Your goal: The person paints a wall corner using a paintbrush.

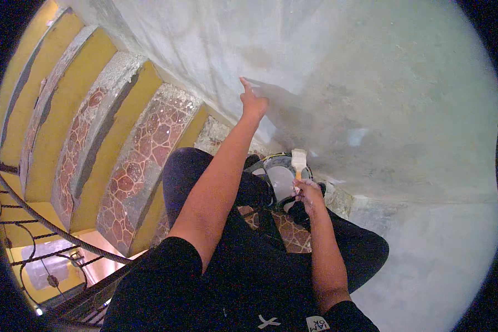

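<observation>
My left hand [254,103] reaches out to the plastered wall [357,74] with its index finger extended and nothing visible in it. I cannot tell whether the fingertip touches the surface. Whitish smears mark my right hand [309,193], which grips a flat paintbrush [299,159] by its handle, with the pale bristles up. Behind the brush, between my knees, stands a bucket [280,178] holding white paint or a similar liquid. Part of its rim is hidden by my leg and hand. A shadow of my arm falls on the wall.
Curving stairs [135,166] with yellow risers and reddish stone-patterned treads climb to the left, their edges rough and paint-spattered. A dark metal railing [54,230] runs along the lower left, with a drop beyond it. The wall closes off the front and right.
</observation>
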Demonstrator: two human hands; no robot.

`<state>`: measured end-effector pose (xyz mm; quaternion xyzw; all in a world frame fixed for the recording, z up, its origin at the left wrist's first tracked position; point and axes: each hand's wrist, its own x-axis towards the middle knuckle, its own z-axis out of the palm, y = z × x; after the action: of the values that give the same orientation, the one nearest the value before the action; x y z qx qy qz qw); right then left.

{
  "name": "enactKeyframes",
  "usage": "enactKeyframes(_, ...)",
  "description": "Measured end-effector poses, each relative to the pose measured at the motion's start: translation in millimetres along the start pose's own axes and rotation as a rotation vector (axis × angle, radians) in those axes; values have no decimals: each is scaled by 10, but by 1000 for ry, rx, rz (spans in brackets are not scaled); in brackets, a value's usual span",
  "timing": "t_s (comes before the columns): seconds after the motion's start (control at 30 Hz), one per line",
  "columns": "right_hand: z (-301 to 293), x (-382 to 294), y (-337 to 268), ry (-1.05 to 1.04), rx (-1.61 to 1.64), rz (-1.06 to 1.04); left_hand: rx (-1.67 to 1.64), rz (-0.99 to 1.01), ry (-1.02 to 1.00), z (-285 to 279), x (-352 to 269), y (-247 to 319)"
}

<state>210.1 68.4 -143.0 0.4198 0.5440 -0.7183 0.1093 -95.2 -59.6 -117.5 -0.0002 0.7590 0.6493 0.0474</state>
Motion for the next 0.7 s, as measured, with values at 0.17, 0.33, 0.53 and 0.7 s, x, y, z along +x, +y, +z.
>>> enactKeyframes(0.17,-15,45,35,-1,-22,-18,403,-149,-189,34,109,-1044)
enactKeyframes(0.33,32,99,70,-53,39,-97,590,-666,-1008,293,-557,-1355)
enactKeyframes(0.53,180,-39,37,-87,122,-109,232,-629,-1140,549,-1443,-827)
enactKeyframes(0.7,192,-131,-58,-165,-51,-108,-85,-609,-926,518,-1585,-661)
